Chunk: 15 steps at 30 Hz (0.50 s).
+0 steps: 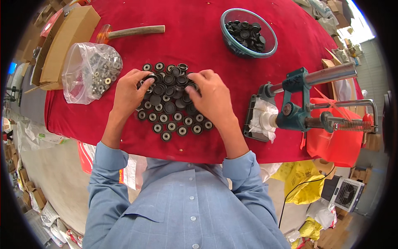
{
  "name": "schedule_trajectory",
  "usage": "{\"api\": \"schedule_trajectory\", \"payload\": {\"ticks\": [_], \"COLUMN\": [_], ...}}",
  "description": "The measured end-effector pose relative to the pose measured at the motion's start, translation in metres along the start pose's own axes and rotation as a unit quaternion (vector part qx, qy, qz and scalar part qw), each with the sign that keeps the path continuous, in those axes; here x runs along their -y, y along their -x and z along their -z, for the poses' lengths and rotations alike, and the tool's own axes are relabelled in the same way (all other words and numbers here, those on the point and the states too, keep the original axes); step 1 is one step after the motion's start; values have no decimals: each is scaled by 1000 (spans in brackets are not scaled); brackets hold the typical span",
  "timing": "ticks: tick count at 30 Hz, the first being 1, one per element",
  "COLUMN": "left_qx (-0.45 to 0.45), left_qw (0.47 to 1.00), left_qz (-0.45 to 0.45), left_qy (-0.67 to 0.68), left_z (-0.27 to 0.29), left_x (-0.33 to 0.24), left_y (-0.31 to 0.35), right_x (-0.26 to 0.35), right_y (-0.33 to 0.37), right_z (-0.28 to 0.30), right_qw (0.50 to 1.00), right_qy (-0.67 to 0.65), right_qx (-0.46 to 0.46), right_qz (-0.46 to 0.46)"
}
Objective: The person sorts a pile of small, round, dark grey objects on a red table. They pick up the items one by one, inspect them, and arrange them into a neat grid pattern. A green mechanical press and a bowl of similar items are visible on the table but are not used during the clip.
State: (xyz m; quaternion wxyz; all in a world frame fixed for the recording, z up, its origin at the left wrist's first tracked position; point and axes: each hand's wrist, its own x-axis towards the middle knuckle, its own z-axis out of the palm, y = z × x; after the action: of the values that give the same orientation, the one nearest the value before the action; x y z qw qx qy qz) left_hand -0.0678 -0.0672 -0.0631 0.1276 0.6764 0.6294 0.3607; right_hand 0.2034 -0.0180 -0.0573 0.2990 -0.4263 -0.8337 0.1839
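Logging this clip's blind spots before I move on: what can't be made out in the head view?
- Head view: whether either hand pinches a part; the left hand and right hand lie curled over the pile of black round caps, covering what is beneath.
- Contents of the clear plastic bag: small metal rings, too small to identify.
- Lower layers in the glass bowl: hidden by the top caps.
- Hand press: its right end is bent by the fisheye rim.

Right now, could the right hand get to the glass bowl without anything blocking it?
Probably yes. The right hand rests on the pile of black caps, and the glass bowl sits beyond it, up and to the right. Only bare red cloth lies between; the press stands off to the side.
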Motion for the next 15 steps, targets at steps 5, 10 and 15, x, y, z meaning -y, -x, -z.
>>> {"api": "schedule_trajectory", "payload": {"ticks": [5, 10, 15], "left_qx": [33, -29, 52], "left_qw": [999, 995, 975], "left_qz": [31, -53, -184], "left_qy": [2, -74, -112], "left_z": [-3, -8, -30], "left_x": [-9, -12, -39], "left_y": [1, 3, 9], "right_x": [-4, -37, -77], "right_y": [7, -39, -89], "right_z": [-2, 44, 85], "right_qw": [995, 988, 966], "right_qy": [59, 47, 131], "right_qx": [22, -145, -195], "right_qz": [80, 15, -106]}}
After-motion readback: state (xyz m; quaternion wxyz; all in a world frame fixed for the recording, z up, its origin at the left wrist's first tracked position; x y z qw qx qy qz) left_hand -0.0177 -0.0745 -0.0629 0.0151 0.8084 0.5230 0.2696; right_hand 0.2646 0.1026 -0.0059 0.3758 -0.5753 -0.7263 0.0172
